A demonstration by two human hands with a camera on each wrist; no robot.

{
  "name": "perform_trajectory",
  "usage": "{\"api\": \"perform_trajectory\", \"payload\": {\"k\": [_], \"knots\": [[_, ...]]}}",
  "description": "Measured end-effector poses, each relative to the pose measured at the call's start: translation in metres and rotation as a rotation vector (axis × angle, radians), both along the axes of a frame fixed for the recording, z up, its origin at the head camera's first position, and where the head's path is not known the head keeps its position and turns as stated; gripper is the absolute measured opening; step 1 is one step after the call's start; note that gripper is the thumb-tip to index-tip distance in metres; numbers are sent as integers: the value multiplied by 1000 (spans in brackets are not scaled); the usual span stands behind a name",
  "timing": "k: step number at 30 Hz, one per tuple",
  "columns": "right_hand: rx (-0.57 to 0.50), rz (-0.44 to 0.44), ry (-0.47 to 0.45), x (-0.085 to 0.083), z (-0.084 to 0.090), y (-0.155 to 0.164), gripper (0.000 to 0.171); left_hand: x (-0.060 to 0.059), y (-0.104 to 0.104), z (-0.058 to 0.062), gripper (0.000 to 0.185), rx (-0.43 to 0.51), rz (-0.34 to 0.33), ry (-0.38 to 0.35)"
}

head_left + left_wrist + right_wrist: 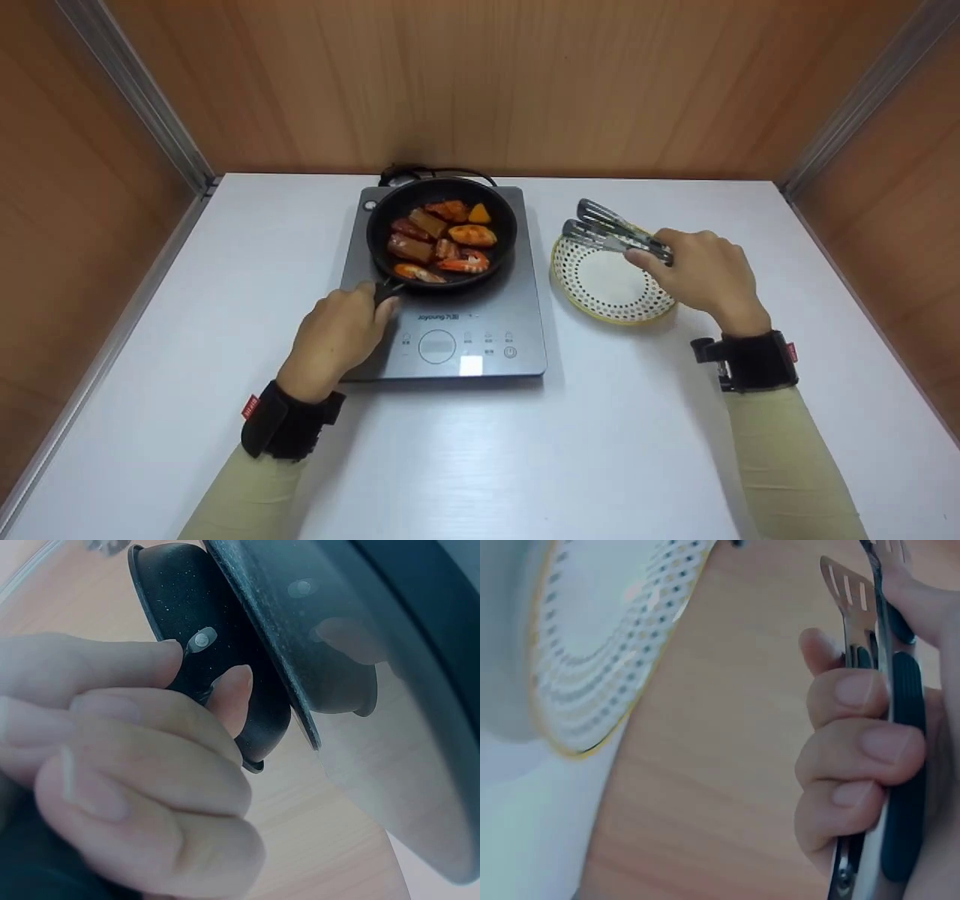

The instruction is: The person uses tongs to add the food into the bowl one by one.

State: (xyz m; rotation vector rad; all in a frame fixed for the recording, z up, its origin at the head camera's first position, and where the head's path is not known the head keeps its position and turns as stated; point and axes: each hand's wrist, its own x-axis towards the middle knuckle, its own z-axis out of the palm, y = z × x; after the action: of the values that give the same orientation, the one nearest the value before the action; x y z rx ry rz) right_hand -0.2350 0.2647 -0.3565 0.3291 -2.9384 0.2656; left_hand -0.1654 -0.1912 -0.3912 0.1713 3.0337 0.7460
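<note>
A black frying pan sits on a silver induction cooktop. In it lie brown meat pieces, shrimp and orange pieces. My left hand grips the pan's handle; in the left wrist view its curled fingers stand beside the pan's outer wall. With my right hand I hold metal tongs, their slotted ends parted, over a white plate with a dotted, yellow-edged rim. The right wrist view has fingers wrapped round the tongs' dark grips.
The cooktop's control panel faces me, and a black cable runs behind the pan. Wooden panels enclose the white table at the back and both sides.
</note>
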Motion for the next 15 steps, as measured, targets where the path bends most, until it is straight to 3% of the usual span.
{"api": "perform_trajectory", "payload": {"k": [8, 15], "knots": [[-46, -92, -64, 3, -23, 33, 76, -1, 0, -1, 33, 0, 5, -25], [-41, -96, -54, -2, -32, 37, 74, -1, 0, 1, 33, -6, 11, -28]]}}
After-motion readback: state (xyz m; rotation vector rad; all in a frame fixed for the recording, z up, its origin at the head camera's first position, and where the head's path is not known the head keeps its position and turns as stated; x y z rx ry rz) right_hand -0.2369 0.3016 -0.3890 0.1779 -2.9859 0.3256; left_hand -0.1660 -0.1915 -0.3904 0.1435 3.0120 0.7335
